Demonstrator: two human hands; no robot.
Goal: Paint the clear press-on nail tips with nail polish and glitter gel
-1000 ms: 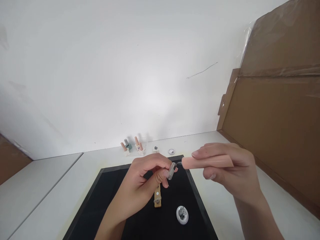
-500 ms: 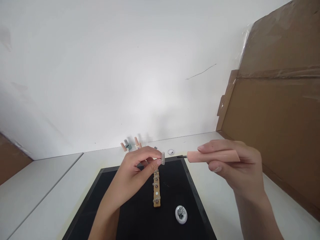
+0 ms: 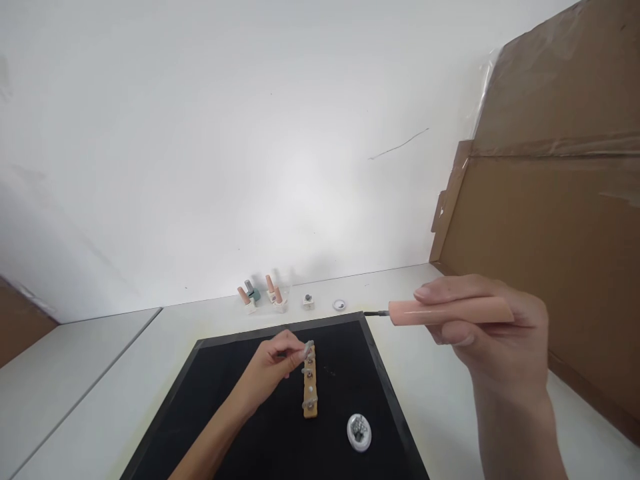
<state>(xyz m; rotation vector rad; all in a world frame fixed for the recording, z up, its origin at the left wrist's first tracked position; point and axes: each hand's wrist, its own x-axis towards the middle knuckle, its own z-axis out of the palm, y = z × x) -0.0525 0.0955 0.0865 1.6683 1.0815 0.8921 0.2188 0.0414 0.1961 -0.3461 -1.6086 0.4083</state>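
My right hand [image 3: 493, 327] grips the long peach handle of a nail polish brush [image 3: 450, 311]. The dark bristles point left, over the corner of the black mat. My left hand [image 3: 275, 363] pinches a small greyish false nail [image 3: 307, 348] between thumb and fingertips, at the far end of a narrow wooden strip [image 3: 311, 411]. Several grey false nails stand on little metal holders along that strip; a white dot marks a spot between two of them. Whether the pinched nail touches its holder, I cannot tell.
Beneath is a black mat [image 3: 270, 440] bearing a round white dish [image 3: 359, 432] with dark bits. Along the wall stand several capped polish bottles [image 3: 246, 301], a small open bottle [image 3: 308, 303] and a small round disc [image 3: 339, 305]. Cardboard [image 3: 540, 220] rises at right.
My left hand has moved down and slightly left with the false nail, from in front of the mat's far edge to the strip's far end. My right hand has shifted right with the brush.
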